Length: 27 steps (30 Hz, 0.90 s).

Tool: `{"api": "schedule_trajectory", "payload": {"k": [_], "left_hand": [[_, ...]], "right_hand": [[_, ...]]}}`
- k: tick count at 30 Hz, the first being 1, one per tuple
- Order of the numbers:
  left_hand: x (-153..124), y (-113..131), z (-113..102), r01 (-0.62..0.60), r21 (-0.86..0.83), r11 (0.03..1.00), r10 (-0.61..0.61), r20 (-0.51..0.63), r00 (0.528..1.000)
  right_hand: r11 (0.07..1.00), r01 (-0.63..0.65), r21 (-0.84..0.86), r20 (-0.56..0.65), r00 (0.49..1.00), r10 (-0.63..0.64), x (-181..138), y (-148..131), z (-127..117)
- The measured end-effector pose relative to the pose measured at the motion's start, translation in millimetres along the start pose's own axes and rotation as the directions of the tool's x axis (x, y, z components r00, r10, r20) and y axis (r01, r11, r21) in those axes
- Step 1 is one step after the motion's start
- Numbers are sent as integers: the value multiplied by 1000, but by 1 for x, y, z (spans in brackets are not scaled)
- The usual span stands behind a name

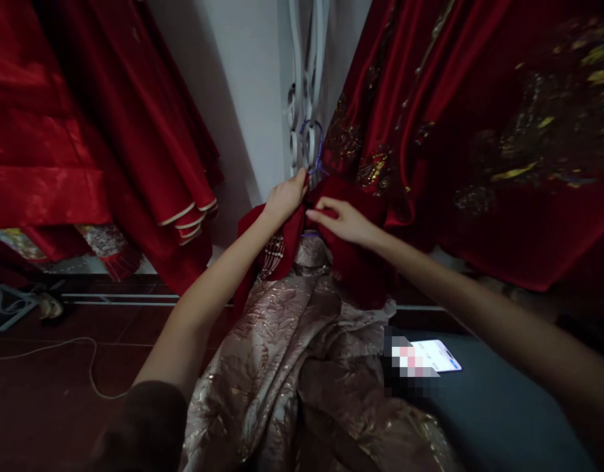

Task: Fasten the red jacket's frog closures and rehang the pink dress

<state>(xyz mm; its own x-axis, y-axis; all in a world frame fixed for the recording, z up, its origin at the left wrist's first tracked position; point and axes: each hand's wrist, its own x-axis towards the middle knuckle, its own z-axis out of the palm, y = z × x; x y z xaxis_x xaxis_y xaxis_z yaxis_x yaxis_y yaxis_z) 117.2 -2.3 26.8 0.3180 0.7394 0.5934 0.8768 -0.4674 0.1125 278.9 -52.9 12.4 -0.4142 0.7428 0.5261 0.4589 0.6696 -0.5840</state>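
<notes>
A dark red jacket (351, 275) with a beaded tassel ornament (273, 254) hangs in front of me on a purple hanger (320, 147). My left hand (286, 198) pinches the jacket's edge near the collar, just below the hanger's hook. Opposite it, my right hand (341, 219) has curled fingers closed on the other front edge of the jacket. Below the jacket, a shiny silver-bronze brocade skirt (277, 328) spreads downward, and a strip of the hanger's purple bar shows above its waist. The exact grip points are partly hidden by my fingers.
Red garments (149, 118) hang at the left, and embroidered red garments (459, 131) hang at the right. White scrolled metalwork (306, 65) stands against the wall. A lit phone (437, 356) lies on a dark grey surface (498, 406). A cable (93, 360) runs over the tiled floor.
</notes>
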Motion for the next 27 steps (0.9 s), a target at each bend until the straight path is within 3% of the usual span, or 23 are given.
{"api": "schedule_trajectory", "payload": {"k": [4,7,9,11,15,18,21,24,27], "left_hand": [[-9,-11,-11,-40,-73,997,27,-168,985],[-36,-16,-16,12,-177,984,-72,-337,939],[-62,-12,-10,54,-292,955,-163,-364,917],[-86,-3,5,60,-414,908,-212,-332,919],[-103,18,37,26,-571,820,-127,-138,982],[-96,27,43,35,-658,752,-88,-47,995],[-96,31,39,17,-750,661,-91,-57,994],[-109,37,44,30,-841,541,-185,-84,979],[-123,42,58,89,-919,383,-390,-73,918]], "right_hand": [[994,-17,111,52,999,11,-9,9,22],[979,-57,195,7,998,57,-20,21,22],[973,-52,223,30,998,46,-29,25,25],[969,-39,242,65,998,24,-36,25,31],[954,-31,299,50,999,16,-41,22,44],[950,-41,309,-35,998,54,-40,25,47],[944,-49,325,-133,986,97,-44,29,48],[932,-70,355,-227,961,158,-55,31,52],[905,-80,418,-219,958,186,-65,29,54]]}}
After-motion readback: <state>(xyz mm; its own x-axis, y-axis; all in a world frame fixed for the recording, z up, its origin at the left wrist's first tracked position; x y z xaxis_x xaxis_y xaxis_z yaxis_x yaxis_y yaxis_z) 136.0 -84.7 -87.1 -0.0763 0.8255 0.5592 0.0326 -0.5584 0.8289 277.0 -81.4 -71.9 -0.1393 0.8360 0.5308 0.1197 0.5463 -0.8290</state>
